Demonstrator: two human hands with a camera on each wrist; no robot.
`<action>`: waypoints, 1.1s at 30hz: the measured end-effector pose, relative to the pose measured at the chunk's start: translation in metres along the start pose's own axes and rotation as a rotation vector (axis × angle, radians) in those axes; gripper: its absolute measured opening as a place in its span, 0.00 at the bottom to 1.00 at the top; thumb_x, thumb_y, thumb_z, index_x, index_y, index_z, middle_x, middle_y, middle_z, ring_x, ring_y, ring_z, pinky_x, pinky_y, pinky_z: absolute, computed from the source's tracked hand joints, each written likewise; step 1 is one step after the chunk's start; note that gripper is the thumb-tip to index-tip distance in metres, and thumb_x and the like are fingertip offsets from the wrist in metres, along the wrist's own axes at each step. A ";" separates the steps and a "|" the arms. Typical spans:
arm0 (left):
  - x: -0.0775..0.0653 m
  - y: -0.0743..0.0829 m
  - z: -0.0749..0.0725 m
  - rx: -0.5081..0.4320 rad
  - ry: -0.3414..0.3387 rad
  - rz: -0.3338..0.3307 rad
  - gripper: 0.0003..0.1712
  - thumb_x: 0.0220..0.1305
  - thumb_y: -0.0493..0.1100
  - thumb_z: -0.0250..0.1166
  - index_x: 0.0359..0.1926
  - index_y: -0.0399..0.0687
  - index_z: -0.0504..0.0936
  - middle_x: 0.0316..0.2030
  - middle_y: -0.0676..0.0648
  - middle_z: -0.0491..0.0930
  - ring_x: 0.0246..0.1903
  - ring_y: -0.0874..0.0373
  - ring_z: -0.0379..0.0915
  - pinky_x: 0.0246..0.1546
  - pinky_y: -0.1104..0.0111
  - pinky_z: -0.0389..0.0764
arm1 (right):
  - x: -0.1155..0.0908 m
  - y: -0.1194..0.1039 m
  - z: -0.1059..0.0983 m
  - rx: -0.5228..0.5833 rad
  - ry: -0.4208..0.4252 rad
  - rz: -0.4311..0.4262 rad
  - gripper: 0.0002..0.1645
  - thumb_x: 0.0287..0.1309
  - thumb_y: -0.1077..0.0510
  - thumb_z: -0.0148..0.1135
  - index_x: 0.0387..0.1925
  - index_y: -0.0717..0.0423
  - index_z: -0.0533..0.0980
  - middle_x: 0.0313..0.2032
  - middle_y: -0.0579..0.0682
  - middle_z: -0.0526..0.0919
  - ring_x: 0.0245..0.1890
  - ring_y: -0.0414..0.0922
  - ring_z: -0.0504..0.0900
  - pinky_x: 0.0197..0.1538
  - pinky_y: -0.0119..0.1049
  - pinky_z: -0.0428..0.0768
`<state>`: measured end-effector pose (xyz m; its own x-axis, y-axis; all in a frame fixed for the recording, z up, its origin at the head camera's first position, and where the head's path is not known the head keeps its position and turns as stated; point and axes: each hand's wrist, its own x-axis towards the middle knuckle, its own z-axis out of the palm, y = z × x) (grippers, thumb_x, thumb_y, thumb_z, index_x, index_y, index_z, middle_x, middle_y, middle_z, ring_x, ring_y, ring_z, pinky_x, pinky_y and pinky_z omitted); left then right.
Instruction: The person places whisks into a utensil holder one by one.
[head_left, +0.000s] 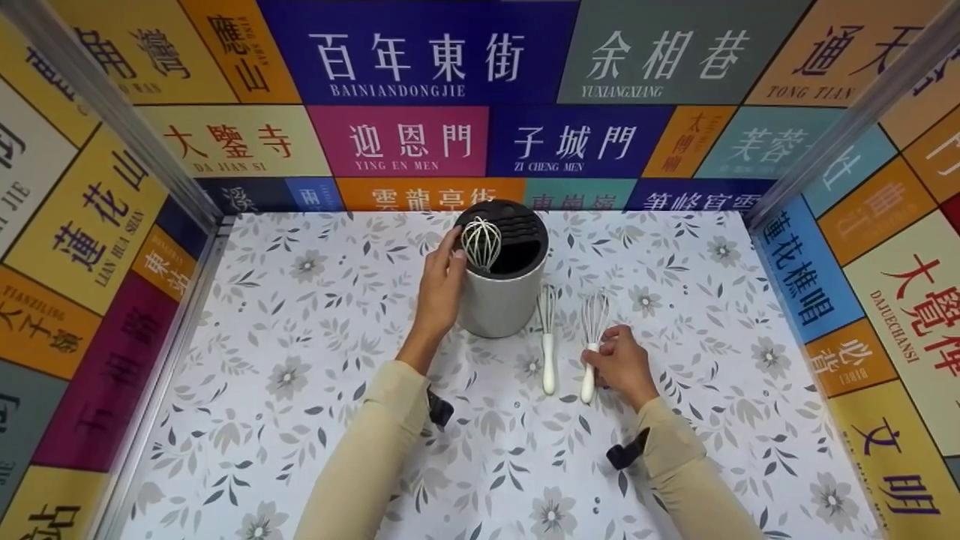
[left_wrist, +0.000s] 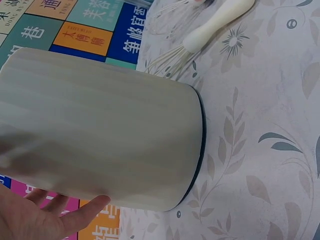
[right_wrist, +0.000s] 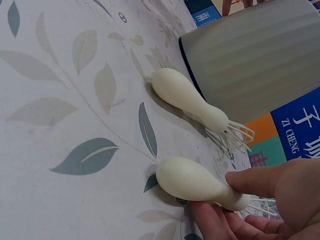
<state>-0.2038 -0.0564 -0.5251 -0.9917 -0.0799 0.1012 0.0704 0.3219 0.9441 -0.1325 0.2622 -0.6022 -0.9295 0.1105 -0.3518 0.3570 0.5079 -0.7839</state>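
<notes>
A light grey utensil holder (head_left: 501, 306) with a black slotted top stands upright near the back of the table. One whisk (head_left: 481, 244) is in its left opening, wire head up. My left hand (head_left: 441, 281) rests against the holder's left side, fingers extended along the wall in the left wrist view. To the right of the holder lie two more white-handled whisks, wires toward the back. My right hand (head_left: 621, 366) pinches the right whisk (right_wrist: 187, 180) between thumb and fingers at the upper handle. The other whisk (head_left: 549, 352) lies beside it, untouched.
The table (head_left: 300, 450) has a white cloth with a grey leaf and flower print. Printed panels with large characters, such as the back wall (head_left: 420, 52), enclose it at the back, left and right.
</notes>
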 end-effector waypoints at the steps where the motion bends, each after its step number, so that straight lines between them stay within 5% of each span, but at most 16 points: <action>1: 0.000 0.000 0.000 0.002 0.001 0.000 0.27 0.80 0.57 0.47 0.76 0.68 0.65 0.60 0.41 0.72 0.58 0.48 0.71 0.64 0.49 0.70 | 0.000 0.000 0.000 0.007 -0.002 0.003 0.31 0.64 0.56 0.68 0.61 0.62 0.64 0.50 0.62 0.77 0.34 0.47 0.84 0.32 0.40 0.85; 22: 0.000 0.000 0.001 0.020 0.000 0.009 0.27 0.81 0.59 0.46 0.76 0.69 0.64 0.60 0.42 0.72 0.57 0.49 0.71 0.64 0.50 0.70 | -0.009 -0.018 -0.006 0.186 -0.085 0.046 0.37 0.67 0.52 0.66 0.69 0.56 0.60 0.58 0.61 0.75 0.39 0.47 0.86 0.36 0.45 0.86; 33: 0.000 0.001 0.001 0.023 -0.001 -0.015 0.27 0.80 0.59 0.46 0.76 0.71 0.64 0.61 0.42 0.72 0.58 0.49 0.71 0.65 0.49 0.69 | -0.020 -0.035 -0.010 0.279 -0.144 -0.037 0.41 0.68 0.49 0.66 0.73 0.55 0.57 0.58 0.59 0.74 0.44 0.52 0.87 0.40 0.45 0.87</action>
<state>-0.2034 -0.0551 -0.5250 -0.9927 -0.0843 0.0865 0.0527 0.3423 0.9381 -0.1277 0.2508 -0.5623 -0.9267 -0.0361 -0.3740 0.3535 0.2532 -0.9005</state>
